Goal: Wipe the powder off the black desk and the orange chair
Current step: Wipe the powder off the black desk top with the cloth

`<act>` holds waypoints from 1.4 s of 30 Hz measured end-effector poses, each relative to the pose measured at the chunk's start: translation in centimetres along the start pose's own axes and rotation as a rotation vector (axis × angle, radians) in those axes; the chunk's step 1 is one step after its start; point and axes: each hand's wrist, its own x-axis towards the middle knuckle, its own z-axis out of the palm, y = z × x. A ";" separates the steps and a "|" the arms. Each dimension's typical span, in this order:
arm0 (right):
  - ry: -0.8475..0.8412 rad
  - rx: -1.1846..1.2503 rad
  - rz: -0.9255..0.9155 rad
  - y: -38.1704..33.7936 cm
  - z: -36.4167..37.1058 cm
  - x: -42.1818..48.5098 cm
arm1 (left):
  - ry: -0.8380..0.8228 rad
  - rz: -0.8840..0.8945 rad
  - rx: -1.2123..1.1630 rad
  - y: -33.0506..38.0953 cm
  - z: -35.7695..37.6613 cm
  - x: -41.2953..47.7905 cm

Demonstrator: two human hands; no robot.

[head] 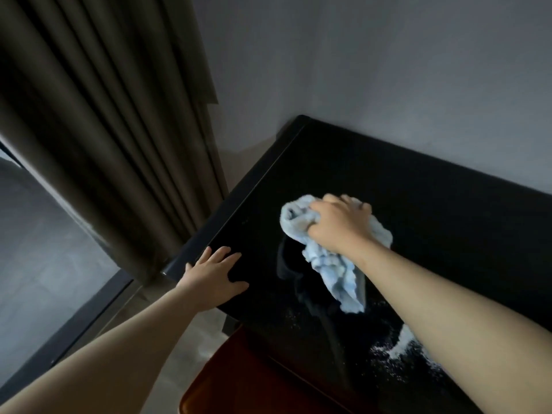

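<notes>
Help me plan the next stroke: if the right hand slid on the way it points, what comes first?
Ahead of the right hand lies only bare black desk up to its left edge; beyond hangs the curtain, depth unclear.

No text, label, brand, number or sign is readable anywhere.

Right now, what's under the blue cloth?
The black desk. The right hand grips the blue cloth and holds it on the desktop. Whether powder lies beneath cannot be seen, as the cloth covers that spot. Nearer the front edge, white powder shows.
</notes>
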 end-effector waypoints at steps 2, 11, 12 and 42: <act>0.032 0.066 -0.061 -2.9 0.5 2.6 | -0.002 -0.013 -0.052 -0.4 -0.1 0.4; -0.287 -0.006 -0.214 -9.7 7.3 5.0 | 0.099 -0.062 -0.197 -0.6 0.6 0.9; -0.282 -0.015 -0.236 -9.3 7.4 4.4 | 0.100 -0.063 -0.214 -0.6 0.4 0.9; -0.215 0.023 -0.086 -12.9 7.7 -11.3 | 0.318 -0.103 -0.253 -2.8 4.0 -7.7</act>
